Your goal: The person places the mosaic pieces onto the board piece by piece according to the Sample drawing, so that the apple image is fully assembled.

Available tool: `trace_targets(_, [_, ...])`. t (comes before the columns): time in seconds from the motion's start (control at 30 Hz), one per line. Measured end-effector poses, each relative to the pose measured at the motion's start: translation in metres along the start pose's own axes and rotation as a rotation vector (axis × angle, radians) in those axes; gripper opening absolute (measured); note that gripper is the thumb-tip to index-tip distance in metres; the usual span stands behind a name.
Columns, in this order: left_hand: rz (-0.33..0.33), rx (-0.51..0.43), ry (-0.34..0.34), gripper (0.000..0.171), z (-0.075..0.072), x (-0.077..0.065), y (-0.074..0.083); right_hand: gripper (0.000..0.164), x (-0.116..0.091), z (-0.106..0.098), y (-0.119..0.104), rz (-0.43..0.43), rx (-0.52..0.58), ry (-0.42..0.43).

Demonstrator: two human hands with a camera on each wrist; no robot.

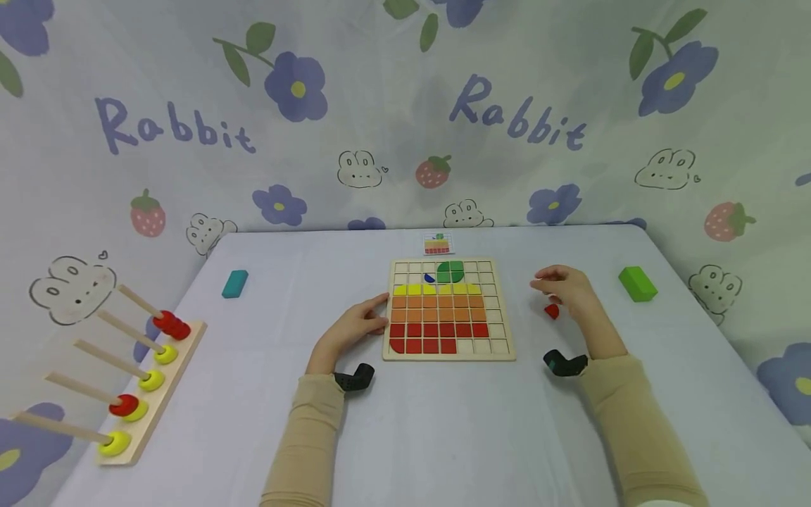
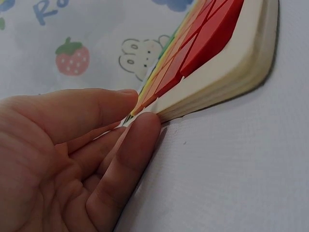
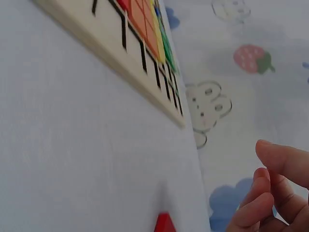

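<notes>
A square wooden grid board (image 1: pixel 502 338) lies mid-table, filled with rows of red, orange and yellow pieces, plus green pieces (image 1: pixel 451 272) and a blue piece (image 1: pixel 429 278) near the top. My left hand (image 1: pixel 356 325) rests against the board's left edge, thumb and fingertips touching its rim in the left wrist view. To the right of the board, my right hand (image 1: pixel 566 287) hovers with loosely bent fingers and nothing visible between them. Close below it on the cloth lies a small red piece (image 1: pixel 552 311), whose tip (image 3: pixel 165 223) shows in the right wrist view.
A pattern card (image 1: pixel 438 243) lies behind the board. At left stands a wooden peg rack (image 1: pixel 167 384) with red and yellow beads. A teal block (image 1: pixel 235 284) sits back left and a green block (image 1: pixel 638 284) back right. A printed curtain (image 1: pixel 393 105) borders the table.
</notes>
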State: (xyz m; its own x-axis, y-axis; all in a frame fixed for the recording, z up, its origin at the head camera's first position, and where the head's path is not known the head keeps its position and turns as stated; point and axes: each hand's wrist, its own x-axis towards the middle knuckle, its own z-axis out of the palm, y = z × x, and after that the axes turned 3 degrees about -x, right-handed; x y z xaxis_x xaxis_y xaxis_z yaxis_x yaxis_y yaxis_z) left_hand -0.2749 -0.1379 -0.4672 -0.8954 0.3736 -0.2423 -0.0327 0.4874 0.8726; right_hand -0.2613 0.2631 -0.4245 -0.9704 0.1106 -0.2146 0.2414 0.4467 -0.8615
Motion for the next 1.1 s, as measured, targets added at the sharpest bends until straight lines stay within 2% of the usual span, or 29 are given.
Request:
trace_targets(0.03, [0.002,0.005,-0.001,0.059,0.000,-0.004,0.005,0.036,0.002,-0.008,0.005,0.018,0.026,0.014])
trace_targets(0.17, [0.012,0.009,-0.001,0.059,-0.001,-0.004,0.004,0.037,0.010,-0.029,0.024,0.101,0.183,0.030])
trace_targets(0.23, [0.008,0.009,-0.001,0.060,-0.001,-0.004,0.003,0.033,0.012,-0.034,0.031,0.140,0.270,0.028])
trace_targets(0.27, [0.007,0.008,0.002,0.060,-0.001,-0.001,-0.002,0.032,0.014,-0.036,0.034,0.162,0.298,0.027])
trace_targets(0.37, [-0.001,0.003,0.006,0.060,-0.001,-0.002,-0.002,0.030,0.019,-0.038,0.041,0.215,0.327,0.043])
trace_targets(0.5, [0.004,0.007,0.010,0.060,0.000,-0.002,-0.001,0.048,0.028,-0.038,0.048,0.255,0.239,0.079])
trace_targets(0.63, [0.016,0.010,0.008,0.060,0.000,-0.002,-0.001,0.064,0.036,-0.037,0.053,0.211,0.047,0.084])
trace_targets(0.73, [0.013,0.007,0.011,0.060,0.000,-0.001,-0.002,0.063,0.039,-0.037,0.054,0.165,-0.078,0.097])
trace_targets(0.8, [0.008,0.000,0.011,0.060,0.001,0.000,-0.002,0.059,0.040,-0.035,0.054,0.159,-0.121,0.119])
trace_targets(0.93, [0.013,-0.020,0.010,0.060,0.001,0.001,-0.003,0.053,0.038,-0.033,0.053,0.160,-0.149,0.156])
trace_targets(1.1, [0.062,-0.020,0.000,0.060,0.000,-0.002,-0.003,0.046,0.034,-0.028,0.051,0.093,-0.189,0.179])
